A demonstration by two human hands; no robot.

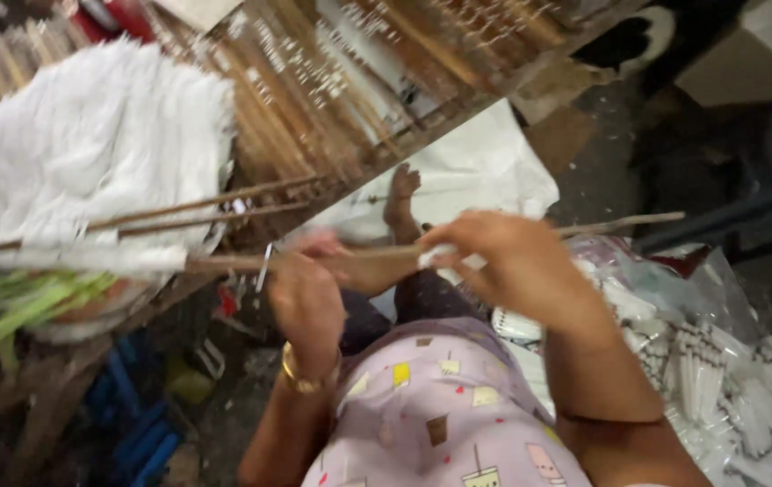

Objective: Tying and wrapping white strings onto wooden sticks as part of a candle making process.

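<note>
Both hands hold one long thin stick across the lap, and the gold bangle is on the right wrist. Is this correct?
Not quite. In the head view the gold bangle sits on the left wrist, not the right. The rest stands: the left hand and the right hand both hold the long thin stick across the lap.
</note>
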